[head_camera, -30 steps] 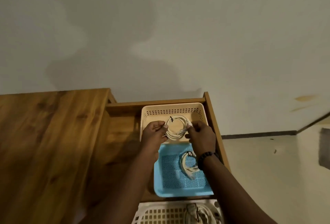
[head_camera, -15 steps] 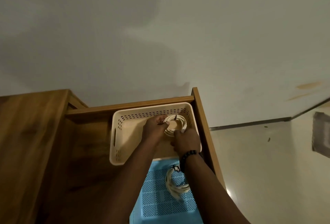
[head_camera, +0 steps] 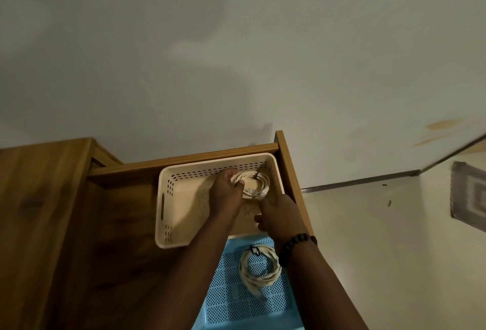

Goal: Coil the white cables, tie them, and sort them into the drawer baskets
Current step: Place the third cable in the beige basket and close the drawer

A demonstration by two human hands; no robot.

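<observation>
both hands down inside the beige basket (head_camera: 168, 214) at the far end of the open drawer (head_camera: 292, 177). a second ago the white coil (head_camera: 253, 185) was held up between them over the basket; now it has sunk into the far right corner and looks seated on or just off the floor, black tie (head_camera: 256, 175) showing on its far side. left hand (head_camera: 226, 193) has fingers curled over the coil's left edge, thumb tucked at the inner loop, gripping it. right hand (head_camera: 278, 214) lies just near-side of the coil; cannot tell whether its fingertips touch or pinch the cable, they are hidden behind the knuckles. beaded bracelet (head_camera: 297, 244) on that wrist. a second tied coil (head_camera: 259, 269) already sits in the blue basket (head_camera: 231, 303). judgement: placement nearly done, release is what remains for this cable.
</observation>
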